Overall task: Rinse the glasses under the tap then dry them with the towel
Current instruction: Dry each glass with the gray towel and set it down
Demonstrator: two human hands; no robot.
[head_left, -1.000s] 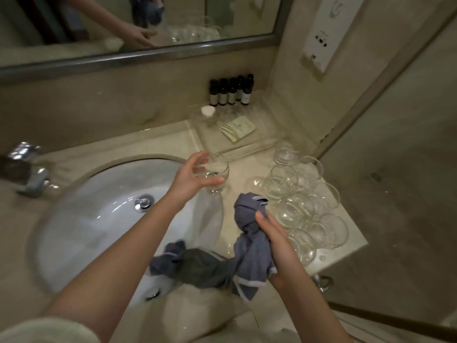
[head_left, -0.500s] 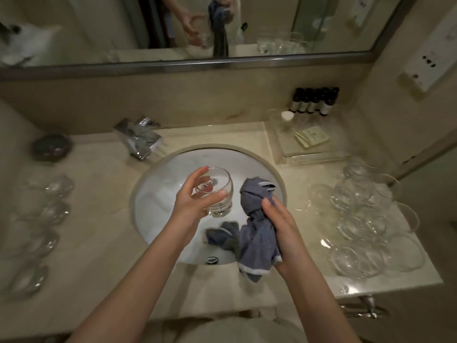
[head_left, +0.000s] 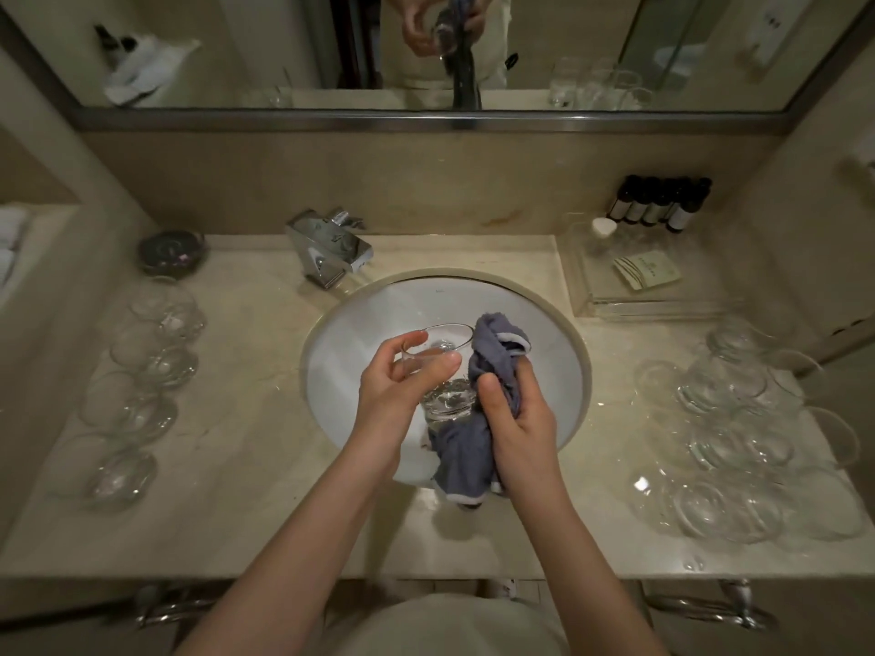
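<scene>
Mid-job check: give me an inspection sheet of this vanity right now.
Surface: marble counter, white basin.
Job's things: glass and blue towel touching over basin; glasses left and right; tap, no water seen.
Clutter: dark bottles, clear tray, dark dish.
Grippers: left hand holds glass; right hand grips towel.
Cables: nothing seen.
Surroundings: mirror.

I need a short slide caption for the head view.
Left hand holds a glass over the sink; right hand grips the towel.
</scene>
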